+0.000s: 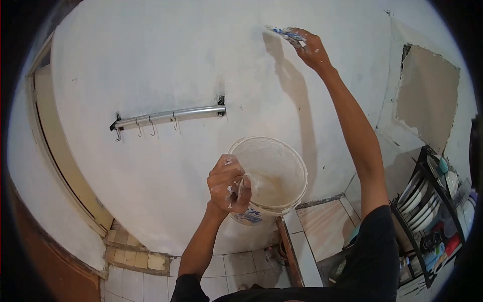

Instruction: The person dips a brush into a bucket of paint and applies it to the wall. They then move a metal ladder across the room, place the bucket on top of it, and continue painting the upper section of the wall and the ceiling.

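Observation:
My right hand (314,52), spotted with white paint, is closed around a paint-smeared paintbrush (285,33) with blue on its handle. Its bristle end meets the white wall (191,55) high up, right of centre. Lower down, my left hand (227,185) is wrapped over the near left side of a white plastic bucket (291,163), gripping it at the rim. White paint marks the fingers and knuckles. The bucket is tilted towards me, and pale, whitish liquid shows inside; part of its outer side carries a blue print.
A metal rail (171,115) with several hooks is fixed to the wall. At right stands a black dish rack (427,221) holding plates, below a bare grey-brown patch (427,95). A tiled counter (322,226) lies beneath the bucket's right side. A doorway (65,146) is at left.

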Tool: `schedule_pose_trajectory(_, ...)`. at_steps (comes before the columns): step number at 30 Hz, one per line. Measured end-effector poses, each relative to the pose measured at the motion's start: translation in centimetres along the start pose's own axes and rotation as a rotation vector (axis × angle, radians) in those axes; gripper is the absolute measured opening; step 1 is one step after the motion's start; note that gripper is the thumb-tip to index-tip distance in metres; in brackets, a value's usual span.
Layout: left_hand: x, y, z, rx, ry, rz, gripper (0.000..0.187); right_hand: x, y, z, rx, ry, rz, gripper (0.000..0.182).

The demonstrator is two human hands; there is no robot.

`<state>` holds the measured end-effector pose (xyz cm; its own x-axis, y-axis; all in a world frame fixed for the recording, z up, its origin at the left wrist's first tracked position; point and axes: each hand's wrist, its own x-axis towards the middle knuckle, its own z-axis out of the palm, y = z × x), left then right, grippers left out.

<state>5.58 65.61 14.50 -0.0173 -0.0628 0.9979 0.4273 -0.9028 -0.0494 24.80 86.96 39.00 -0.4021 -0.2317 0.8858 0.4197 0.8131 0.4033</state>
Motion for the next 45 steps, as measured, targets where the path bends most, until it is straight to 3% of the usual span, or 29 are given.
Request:
schedule_pose_trajectory(6,-0.2,-3.6,1.8,0.046,0.089,-0.007,0.023,-5.1,0.1,4.5,0.01,-0.058,-0.044,0.026)
schedule_pose_trajectory(9,-0.2,-4.9,2.1,0.056,0.065,-0.057,0.022,-7.5,-1.6,4.5,0.048,-0.231,-0.047,0.026)
schedule_pose_trajectory(12,-0.5,-5.7,2.6,0.073,0.173,-0.087,0.023,-7.9,-1.9,4.1,0.265,-0.375,0.035,0.022)
schedule_pose_trajectory(14,-0.1,-6.4,2.3,0.103,0.04,-0.09,0.024,-7.2,0.0,4.2,0.238,-0.34,0.013,0.02)
schedule_pose_trajectory(16,0.6,-6.8,2.4,0.115,-0.012,-0.083,0.025,-5.8,3.0,4.0,-0.102,-0.328,-0.178,0.02)
schedule_pose_trajectory(17,0.8,-7.1,2.6,0.116,-0.059,-0.072,0.025,-4.3,4.5,4.6,-0.089,-0.154,-0.325,0.019)
schedule_pose_trajectory(18,0.9,-7.3,2.9,0.122,-0.062,-0.072,0.025,-3.1,6.2,4.7,-0.223,-0.277,-0.142,0.021)
schedule_pose_trajectory(19,1.1,-7.6,3.3,0.105,-0.051,-0.042,0.025,-2.3,10.3,6.2,-0.263,-0.071,-0.196,0.021)
schedule_pose_trajectory(20,1.3,-7.9,3.5,0.089,-0.038,-0.01,0.025,-0.2,8.5,4.5,-0.286,-0.141,-0.049,0.019)
schedule_pose_trajectory(22,2.0,-7.9,3.9,0.082,-0.039,0.006,0.025,3.2,9.6,3.4,-0.07,-0.072,-0.075,0.02)
schedule_pose_trajectory(24,2.2,-8.0,4.0,0.07,-0.04,0.021,0.025,5.2,9.1,2.4,-0.206,0.116,-0.285,0.02)
schedule_pose_trajectory(25,2.1,-8.2,4.1,0.068,-0.034,0.004,0.025,6.2,6.0,1.3,0.048,0.186,-0.341,0.014)
schedule_pose_trajectory(26,2.1,-8.3,4.2,0.065,-0.026,-0.012,0.025,6.1,6.1,1.6,0.051,0.188,-0.346,0.014)
schedule_pose_trajectory(28,1.7,-8.9,4.2,0.065,-0.021,-0.027,0.025,5.1,7.0,3.2,0.003,0.147,-0.296,0.014)
schedule_pose_trajectory(29,1.6,-9.1,4.1,0.059,-0.018,-0.041,0.025,3.3,8.1,4.5,-0.147,-0.034,-0.122,0.027)
schedule_pose_trajectory(31,1.5,-8.7,3.6,0.072,-0.037,-0.046,0.024,-0.6,6.3,5.8,-0.182,-0.202,-0.215,0.048)
schedule_pose_trajectory(32,1.5,-8.6,3.5,0.083,-0.053,-0.048,0.024,-3.2,6.3,7.1,-0.248,-0.188,-0.239,0.056)
schedule_pose_trajectory(35,0.7,-9.2,3.2,0.069,-0.022,0.005,0.023,-10.1,1.5,6.9,-0.319,-0.508,-0.257,0.059)
schedule_pose_trajectory(38,0.8,-8.0,3.1,0.025,0.015,0.018,0.022,-13.8,-2.5,5.5,-0.088,-0.682,-0.344,0.054)
schedule_pose_trajectory(40,0.5,-8.0,3.1,0.013,0.028,0.049,0.021,-11.7,-4.6,4.0,0.27,-0.889,0.018,0.048)
schedule_pose_trajectory(41,0.6,-7.9,3.0,0.012,0.007,0.045,0.021,-11.3,-4.0,4.4,0.273,-0.894,0.01,0.048)
schedule_pose_trajectory(43,0.7,-7.6,2.9,0.014,-0.01,0.036,0.02,-9.1,-0.7,5.7,0.552,-0.563,-0.031,0.04)
schedule_pose_trajectory(44,0.8,-7.5,2.9,0.009,-0.008,0.031,0.019,-7.0,0.9,6.1,0.464,-0.625,0.06,0.033)
schedule_pose_trajectory(45,1.0,-7.4,2.8,0.009,-0.007,0.027,0.018,-5.1,2.4,6.1,0.14,-0.491,0.038,0.027)
